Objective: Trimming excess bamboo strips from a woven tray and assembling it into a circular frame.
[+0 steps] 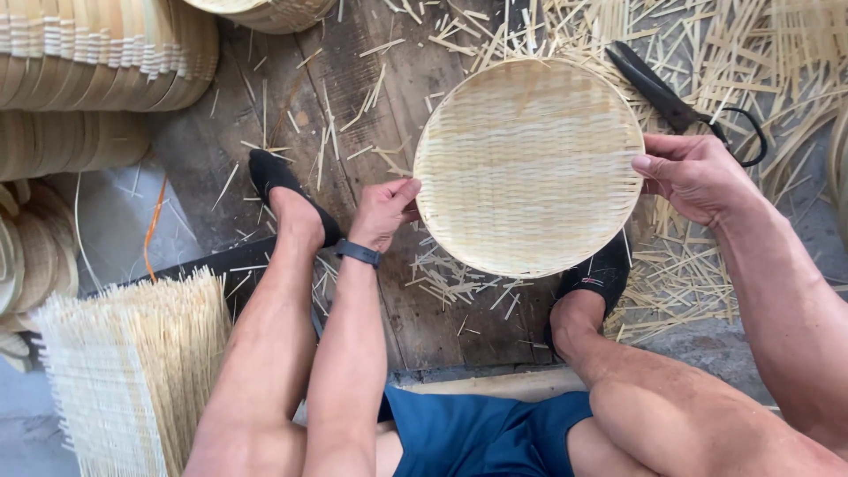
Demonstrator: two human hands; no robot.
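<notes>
A round woven bamboo tray (528, 166) is held flat between my knees, above the wooden floor. My left hand (385, 210) grips its left rim with thumb and fingers; a dark band sits on that wrist. My right hand (693, 175) grips the right rim, fingers curled around the edge. Black scissors (673, 104) lie on the floor just beyond my right hand, touching neither hand.
Stacks of finished woven trays (97, 53) stand at the upper left. An unfinished woven mat with loose strips (132, 371) lies at the lower left. Cut bamboo slivers (689, 274) litter the floor boards. My feet in black shoes (274, 177) rest either side.
</notes>
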